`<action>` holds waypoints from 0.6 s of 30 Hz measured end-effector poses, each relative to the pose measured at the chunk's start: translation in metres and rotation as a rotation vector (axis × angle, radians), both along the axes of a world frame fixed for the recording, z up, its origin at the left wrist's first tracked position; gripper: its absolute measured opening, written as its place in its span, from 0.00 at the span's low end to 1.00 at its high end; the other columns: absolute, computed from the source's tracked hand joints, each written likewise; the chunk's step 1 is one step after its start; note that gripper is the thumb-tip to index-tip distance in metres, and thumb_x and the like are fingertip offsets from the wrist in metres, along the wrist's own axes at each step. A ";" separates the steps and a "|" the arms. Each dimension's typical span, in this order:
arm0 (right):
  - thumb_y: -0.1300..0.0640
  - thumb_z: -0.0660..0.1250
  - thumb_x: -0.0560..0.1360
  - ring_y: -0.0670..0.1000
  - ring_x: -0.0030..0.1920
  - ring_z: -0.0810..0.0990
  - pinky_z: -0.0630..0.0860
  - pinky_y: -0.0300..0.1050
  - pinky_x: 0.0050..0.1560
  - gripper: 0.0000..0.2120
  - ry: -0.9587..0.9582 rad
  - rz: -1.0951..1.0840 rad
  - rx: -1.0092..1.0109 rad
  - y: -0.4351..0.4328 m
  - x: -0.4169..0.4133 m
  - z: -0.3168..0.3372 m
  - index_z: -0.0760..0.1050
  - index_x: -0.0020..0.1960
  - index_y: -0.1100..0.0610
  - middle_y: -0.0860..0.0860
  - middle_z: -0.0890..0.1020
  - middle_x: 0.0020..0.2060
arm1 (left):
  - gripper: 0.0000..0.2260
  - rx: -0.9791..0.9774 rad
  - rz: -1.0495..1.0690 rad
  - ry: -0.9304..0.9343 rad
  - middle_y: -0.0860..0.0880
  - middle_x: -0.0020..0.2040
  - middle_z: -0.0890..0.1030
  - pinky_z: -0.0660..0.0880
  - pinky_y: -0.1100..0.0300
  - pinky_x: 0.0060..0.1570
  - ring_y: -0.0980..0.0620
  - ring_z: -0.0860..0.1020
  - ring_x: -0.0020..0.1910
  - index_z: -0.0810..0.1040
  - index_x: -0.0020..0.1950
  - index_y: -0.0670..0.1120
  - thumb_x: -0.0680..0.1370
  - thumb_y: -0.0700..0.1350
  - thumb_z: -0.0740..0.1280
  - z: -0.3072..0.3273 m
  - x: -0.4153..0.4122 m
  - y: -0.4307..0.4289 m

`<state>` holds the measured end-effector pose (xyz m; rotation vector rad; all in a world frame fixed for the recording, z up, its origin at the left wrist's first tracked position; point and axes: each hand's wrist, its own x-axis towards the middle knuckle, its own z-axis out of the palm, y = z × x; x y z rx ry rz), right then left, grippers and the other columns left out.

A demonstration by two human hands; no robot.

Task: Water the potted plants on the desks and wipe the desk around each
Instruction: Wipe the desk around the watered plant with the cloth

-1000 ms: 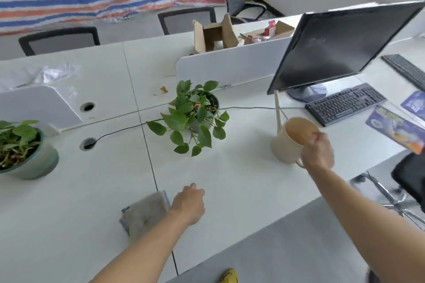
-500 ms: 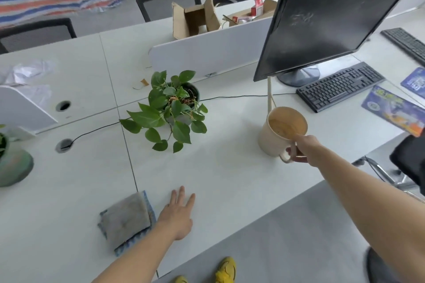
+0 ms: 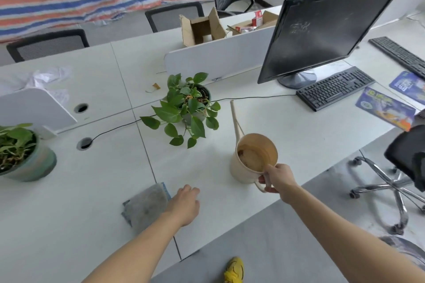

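The right hand gripped the beige plastic watering can by its handle; the left hand, loosely curled and apparently empty, lay beside the grey folded cloth.

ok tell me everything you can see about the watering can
The watering can is a beige, matte, plastic-looking cup-shaped vessel with an open round top, a long thin spout rising toward the potted plant, and a loop handle. It stands upright on the white desk, with a little water showing inside. The right hand grips the handle.
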<state>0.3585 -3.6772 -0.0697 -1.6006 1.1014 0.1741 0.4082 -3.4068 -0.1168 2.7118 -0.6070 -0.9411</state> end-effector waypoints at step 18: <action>0.63 0.59 0.77 0.54 0.35 0.78 0.72 0.45 0.33 0.10 0.002 0.163 0.055 0.190 -0.055 -0.003 0.74 0.53 0.66 0.57 0.79 0.33 | 0.15 -0.324 0.140 -0.177 0.48 0.61 0.74 0.72 0.54 0.58 0.48 0.73 0.60 0.70 0.67 0.47 0.83 0.48 0.54 0.050 -0.026 0.090</action>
